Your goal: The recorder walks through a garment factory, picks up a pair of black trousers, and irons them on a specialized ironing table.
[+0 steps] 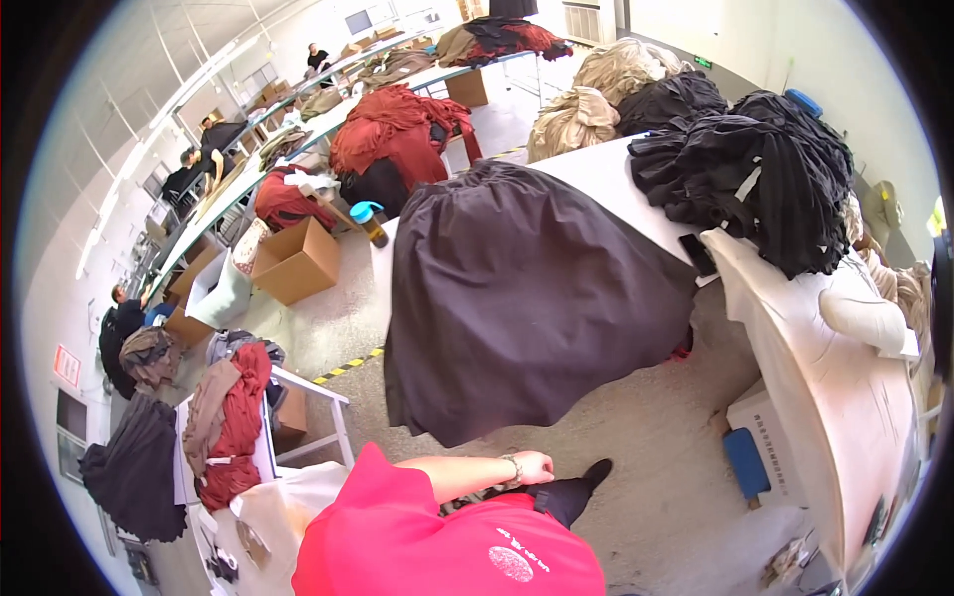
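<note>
A dark brown skirt [537, 288] with a gathered waist lies spread over the white table [586, 177], its hem hanging over the near edge. My left hand [535, 467] is drawn in before my body, below the hem and apart from it. Its fingers look curled in, with nothing seen in them. A bracelet [515, 469] circles that wrist. My right hand is not in view.
Black garments [755, 169] are heaped at the table's far right, near a phone [698, 255]. A covered ironing board [825, 348] stands right. A blue-lidded bottle [370, 223] and an open carton [295, 260] are left. Red [229, 427] garments lie near left. Several people work farther back.
</note>
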Action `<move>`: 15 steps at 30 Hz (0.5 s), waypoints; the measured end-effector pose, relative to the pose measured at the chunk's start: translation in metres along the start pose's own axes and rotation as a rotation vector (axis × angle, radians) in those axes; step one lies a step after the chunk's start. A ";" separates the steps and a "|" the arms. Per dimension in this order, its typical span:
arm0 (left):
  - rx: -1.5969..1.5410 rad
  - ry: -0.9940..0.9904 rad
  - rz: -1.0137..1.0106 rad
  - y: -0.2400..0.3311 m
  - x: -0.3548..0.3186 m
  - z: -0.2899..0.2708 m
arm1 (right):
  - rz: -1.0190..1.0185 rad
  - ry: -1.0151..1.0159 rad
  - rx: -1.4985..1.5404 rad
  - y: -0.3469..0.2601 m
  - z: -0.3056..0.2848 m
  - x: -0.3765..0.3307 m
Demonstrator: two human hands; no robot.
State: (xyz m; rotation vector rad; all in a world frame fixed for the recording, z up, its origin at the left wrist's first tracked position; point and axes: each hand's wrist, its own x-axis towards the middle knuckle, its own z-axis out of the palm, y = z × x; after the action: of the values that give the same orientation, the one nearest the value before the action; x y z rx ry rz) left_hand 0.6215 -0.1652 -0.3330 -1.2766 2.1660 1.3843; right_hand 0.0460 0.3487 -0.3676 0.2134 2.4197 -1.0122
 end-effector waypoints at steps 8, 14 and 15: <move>-0.077 0.103 0.244 0.186 0.233 -0.026 | -0.569 -0.004 -0.349 -0.133 0.109 -0.065; -0.724 0.154 0.322 0.402 0.383 -0.167 | 0.049 -0.339 -0.698 -0.124 0.104 -0.114; -0.634 0.234 0.359 0.436 0.408 -0.186 | 0.088 -0.291 -0.624 -0.109 0.099 -0.115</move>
State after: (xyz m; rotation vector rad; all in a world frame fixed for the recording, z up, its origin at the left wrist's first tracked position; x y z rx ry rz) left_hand 0.0841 -0.4688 -0.2332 -1.3337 2.2740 2.3077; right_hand 0.1479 0.2077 -0.3000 -0.0454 2.3005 -0.1981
